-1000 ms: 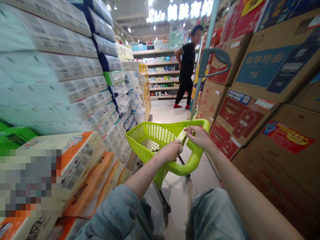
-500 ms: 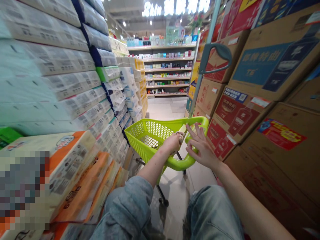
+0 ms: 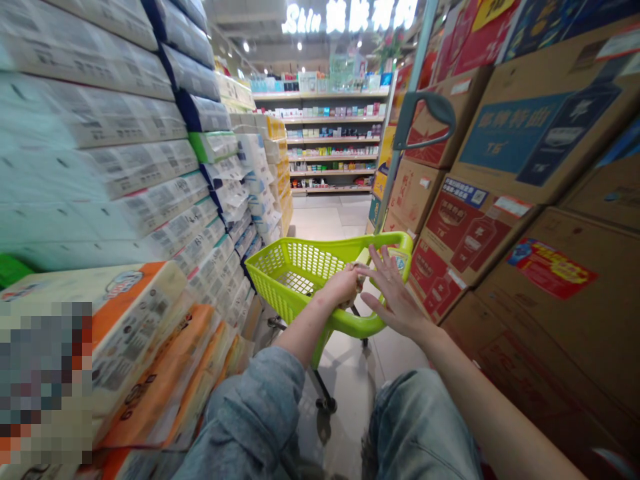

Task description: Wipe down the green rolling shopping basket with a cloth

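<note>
A lime-green shopping cart (image 3: 273, 290) with a mesh basket stands in front of my knees. My left hand (image 3: 344, 285) is closed over the near end of the basket, around something small and crumpled that I cannot make out. Close to its right, my right hand (image 3: 393, 293) is spread over the cart's looped handle, with nothing held in it. The fingertips of my right hand come up beside my left fist; whether they touch it is unclear.
Stacked tissue packs (image 3: 145, 167) line the left side, with orange packs (image 3: 155, 380) nearer. Cardboard boxes (image 3: 515, 127) are piled on the right, beside a pole with a grey-blue handle (image 3: 427, 120). Goods shelves (image 3: 333, 140) stand beyond the tiled floor (image 3: 320, 218).
The fingers of my right hand have opened out from a loose curl and moved slightly left, towards my left hand. The view has shifted slightly.
</note>
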`<action>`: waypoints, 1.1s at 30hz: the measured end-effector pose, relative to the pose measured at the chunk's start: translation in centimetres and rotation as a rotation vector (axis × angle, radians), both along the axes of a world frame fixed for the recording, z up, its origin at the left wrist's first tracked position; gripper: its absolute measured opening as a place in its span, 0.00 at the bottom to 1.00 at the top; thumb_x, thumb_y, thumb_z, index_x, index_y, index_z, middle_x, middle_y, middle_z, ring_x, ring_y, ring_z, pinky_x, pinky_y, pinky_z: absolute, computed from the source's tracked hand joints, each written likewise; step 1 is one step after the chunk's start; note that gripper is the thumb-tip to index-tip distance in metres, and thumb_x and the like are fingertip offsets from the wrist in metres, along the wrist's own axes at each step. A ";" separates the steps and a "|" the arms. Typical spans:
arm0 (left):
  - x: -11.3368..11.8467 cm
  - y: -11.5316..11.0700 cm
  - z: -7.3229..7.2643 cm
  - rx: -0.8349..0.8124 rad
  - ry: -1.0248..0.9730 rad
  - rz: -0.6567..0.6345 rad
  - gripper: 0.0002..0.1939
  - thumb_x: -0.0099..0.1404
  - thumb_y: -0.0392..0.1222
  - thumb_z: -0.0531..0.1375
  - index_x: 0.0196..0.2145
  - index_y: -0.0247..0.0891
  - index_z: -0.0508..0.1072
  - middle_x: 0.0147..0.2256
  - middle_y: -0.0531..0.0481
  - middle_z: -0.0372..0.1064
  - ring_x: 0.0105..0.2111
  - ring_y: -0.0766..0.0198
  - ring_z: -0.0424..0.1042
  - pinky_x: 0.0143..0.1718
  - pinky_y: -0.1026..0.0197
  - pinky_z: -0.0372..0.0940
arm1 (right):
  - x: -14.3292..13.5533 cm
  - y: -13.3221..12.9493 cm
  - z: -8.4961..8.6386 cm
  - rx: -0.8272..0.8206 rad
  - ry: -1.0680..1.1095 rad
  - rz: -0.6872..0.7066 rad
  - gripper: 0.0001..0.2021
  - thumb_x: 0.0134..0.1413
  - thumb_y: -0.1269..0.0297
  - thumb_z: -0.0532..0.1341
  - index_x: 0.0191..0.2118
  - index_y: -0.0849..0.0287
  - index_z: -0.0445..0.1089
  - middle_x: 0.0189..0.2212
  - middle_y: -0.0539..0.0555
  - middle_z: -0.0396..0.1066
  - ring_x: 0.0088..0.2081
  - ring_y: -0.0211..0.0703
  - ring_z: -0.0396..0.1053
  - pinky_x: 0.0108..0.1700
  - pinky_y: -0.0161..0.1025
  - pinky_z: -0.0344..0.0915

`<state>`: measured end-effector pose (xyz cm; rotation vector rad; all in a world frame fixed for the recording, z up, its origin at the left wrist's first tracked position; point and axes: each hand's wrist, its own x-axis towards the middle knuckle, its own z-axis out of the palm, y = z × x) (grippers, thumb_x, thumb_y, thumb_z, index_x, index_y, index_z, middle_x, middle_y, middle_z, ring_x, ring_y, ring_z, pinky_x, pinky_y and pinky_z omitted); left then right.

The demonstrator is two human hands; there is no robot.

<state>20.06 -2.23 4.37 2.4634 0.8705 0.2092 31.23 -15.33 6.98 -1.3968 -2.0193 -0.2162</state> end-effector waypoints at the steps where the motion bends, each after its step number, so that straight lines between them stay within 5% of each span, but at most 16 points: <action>1: -0.3 0.2 -0.1 0.027 -0.007 -0.031 0.20 0.61 0.35 0.53 0.52 0.35 0.63 0.52 0.41 0.62 0.47 0.60 0.66 0.50 0.61 0.60 | 0.0 0.4 -0.1 -0.018 0.027 -0.023 0.20 0.61 0.57 0.49 0.56 0.57 0.60 0.66 0.57 0.41 0.67 0.51 0.32 0.64 0.60 0.37; 6: -3.2 0.2 0.2 0.119 -0.010 -0.193 0.16 0.63 0.37 0.50 0.48 0.36 0.67 0.52 0.43 0.62 0.45 0.63 0.67 0.49 0.62 0.61 | -0.3 1.4 -0.5 -0.060 0.061 -0.067 0.23 0.62 0.56 0.47 0.60 0.59 0.55 0.63 0.60 0.52 0.65 0.49 0.43 0.63 0.56 0.43; 10: -6.2 -0.7 2.0 0.024 0.100 -0.222 0.12 0.61 0.39 0.52 0.39 0.37 0.73 0.36 0.51 0.72 0.34 0.65 0.69 0.39 0.66 0.63 | -0.6 1.4 -0.5 -0.040 0.085 -0.103 0.22 0.61 0.57 0.48 0.59 0.58 0.58 0.55 0.61 0.65 0.61 0.50 0.54 0.60 0.53 0.51; 13: -7.5 -1.1 2.7 0.018 0.135 -0.123 0.13 0.60 0.44 0.54 0.32 0.36 0.76 0.25 0.53 0.71 0.28 0.65 0.68 0.32 0.67 0.62 | -1.0 1.4 -0.6 -0.040 0.102 -0.140 0.21 0.61 0.57 0.47 0.56 0.59 0.62 0.51 0.61 0.68 0.57 0.50 0.59 0.58 0.51 0.54; 19: -6.2 -0.6 1.5 0.136 -0.013 0.075 0.13 0.61 0.40 0.53 0.40 0.39 0.75 0.36 0.49 0.75 0.36 0.62 0.71 0.39 0.64 0.62 | -1.7 1.8 -0.7 -0.042 0.088 -0.134 0.18 0.61 0.60 0.48 0.52 0.55 0.67 0.47 0.56 0.72 0.59 0.49 0.57 0.60 0.52 0.51; 26: -2.7 0.5 1.4 0.250 0.151 0.183 0.15 0.63 0.39 0.50 0.43 0.34 0.73 0.39 0.41 0.74 0.40 0.56 0.72 0.42 0.60 0.63 | -1.2 3.0 -1.0 -0.045 0.103 -0.143 0.19 0.62 0.60 0.47 0.54 0.55 0.65 0.50 0.54 0.70 0.60 0.47 0.56 0.60 0.49 0.51; 33: -6.4 1.2 2.9 0.120 0.291 0.033 0.13 0.60 0.41 0.54 0.36 0.36 0.76 0.31 0.49 0.74 0.32 0.62 0.71 0.34 0.66 0.62 | -0.9 3.7 -1.1 -0.061 0.141 -0.147 0.18 0.62 0.60 0.47 0.50 0.57 0.68 0.48 0.55 0.71 0.59 0.47 0.57 0.59 0.50 0.52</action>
